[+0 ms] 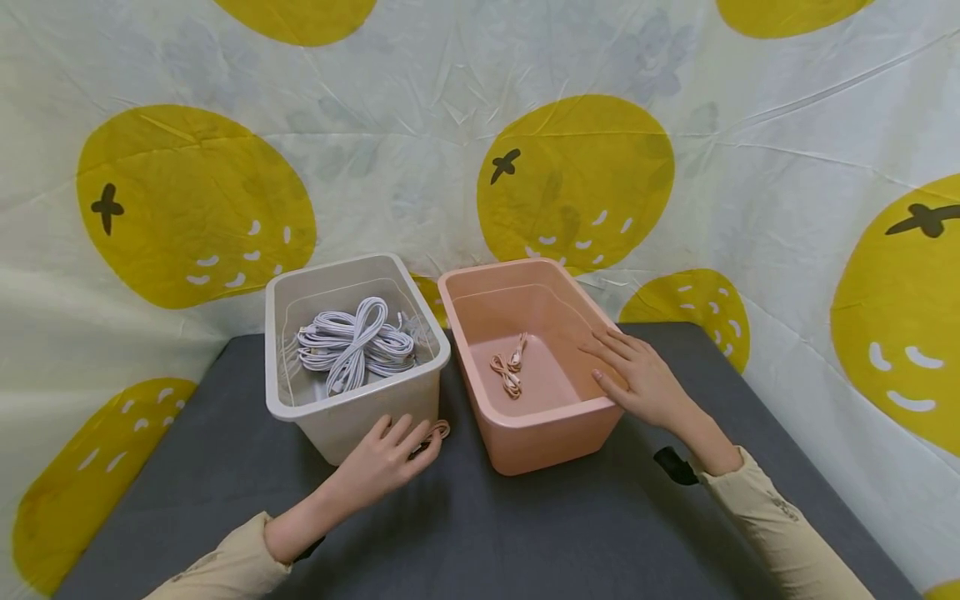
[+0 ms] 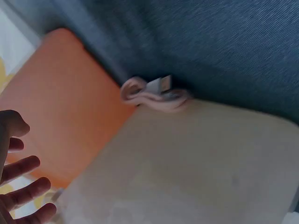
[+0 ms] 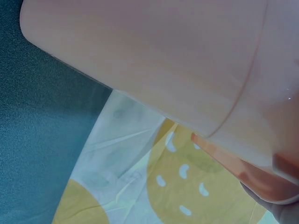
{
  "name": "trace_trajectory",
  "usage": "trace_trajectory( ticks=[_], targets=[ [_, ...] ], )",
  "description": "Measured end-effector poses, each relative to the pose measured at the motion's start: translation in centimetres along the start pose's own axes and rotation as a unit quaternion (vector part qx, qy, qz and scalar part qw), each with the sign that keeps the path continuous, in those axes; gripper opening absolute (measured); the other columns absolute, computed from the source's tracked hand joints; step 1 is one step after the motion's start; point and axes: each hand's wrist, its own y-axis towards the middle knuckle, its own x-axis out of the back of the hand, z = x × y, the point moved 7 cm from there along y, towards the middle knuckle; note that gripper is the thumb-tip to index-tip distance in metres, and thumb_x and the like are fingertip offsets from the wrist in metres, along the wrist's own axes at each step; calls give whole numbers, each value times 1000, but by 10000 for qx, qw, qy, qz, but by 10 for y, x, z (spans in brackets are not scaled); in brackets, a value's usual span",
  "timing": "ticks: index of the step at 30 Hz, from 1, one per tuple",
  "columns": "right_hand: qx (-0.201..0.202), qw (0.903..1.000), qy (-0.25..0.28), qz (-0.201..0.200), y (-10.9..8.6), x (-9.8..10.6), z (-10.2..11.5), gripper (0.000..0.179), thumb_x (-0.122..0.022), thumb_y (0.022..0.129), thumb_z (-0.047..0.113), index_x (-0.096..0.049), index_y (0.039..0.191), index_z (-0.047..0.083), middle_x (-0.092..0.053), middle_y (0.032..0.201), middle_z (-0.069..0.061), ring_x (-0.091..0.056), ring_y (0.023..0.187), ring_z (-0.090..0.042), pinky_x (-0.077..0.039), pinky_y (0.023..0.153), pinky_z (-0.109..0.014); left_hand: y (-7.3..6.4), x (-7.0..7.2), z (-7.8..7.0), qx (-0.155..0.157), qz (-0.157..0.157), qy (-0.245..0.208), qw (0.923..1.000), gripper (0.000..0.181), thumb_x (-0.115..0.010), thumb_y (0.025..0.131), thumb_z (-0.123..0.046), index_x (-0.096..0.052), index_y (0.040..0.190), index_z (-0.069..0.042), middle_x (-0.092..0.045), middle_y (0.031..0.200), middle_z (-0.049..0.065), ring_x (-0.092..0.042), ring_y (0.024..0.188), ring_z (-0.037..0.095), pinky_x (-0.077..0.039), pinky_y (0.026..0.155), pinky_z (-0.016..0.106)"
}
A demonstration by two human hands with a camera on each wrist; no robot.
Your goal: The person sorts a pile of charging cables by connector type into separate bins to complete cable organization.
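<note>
My left hand [image 1: 382, 462] is in front of the grey bin [image 1: 360, 408], fingers loosely spread. Just beyond its fingertips in the head view, a bundled pink USB cable [image 1: 442, 428] lies on the dark table. The left wrist view shows this cable [image 2: 175, 103] where the two bins meet, with the fingers [image 2: 28, 163] apart from it. My right hand [image 1: 641, 375] rests across the right rim of the pink bin [image 1: 517, 446], fingers extended. Inside that bin lie small bundled pink cables [image 1: 510, 372]. White bundled cables [image 1: 356, 342] are piled in the grey bin.
Both bins stand side by side on the dark cloth-covered table [image 1: 525, 533], a narrow gap between them. Behind the table hangs a pale curtain [image 1: 420, 192] with yellow fruit prints. A black strap [image 1: 675, 465] shows at my right wrist.
</note>
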Motion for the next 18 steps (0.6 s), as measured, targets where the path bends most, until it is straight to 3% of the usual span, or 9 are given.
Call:
trace_trajectory(
  ticks=[4, 12, 18],
  targets=[
    [-6, 10000, 13, 2, 0, 0, 0, 40, -52, 86, 26, -52, 125, 14, -47, 131, -18, -38, 123, -37, -29, 97, -54, -6, -10, -5, -28, 231, -160, 9996, 46, -15, 96, -3, -58, 102, -18, -58, 98, 4, -53, 81, 23, -42, 63, 35],
    [-70, 10000, -6, 48, 0, 0, -1, 40, -51, 87, 27, -52, 125, 14, -46, 132, -18, -37, 124, -36, -28, 98, -54, -12, -30, -11, 38, 530, -380, 9979, 48, -13, 95, -5, -58, 106, -17, -56, 98, 6, -50, 81, 24, -39, 62, 35],
    [-93, 9999, 17, 78, 1, -1, -1, 41, -51, 87, 26, -51, 126, 15, -46, 132, -17, -37, 125, -36, -27, 98, -54, -15, -48, -17, 87, 595, -494, 9970, 37, -31, 85, -9, -58, 110, -14, -57, 99, 8, -49, 79, 24, -36, 60, 35]
  ],
)
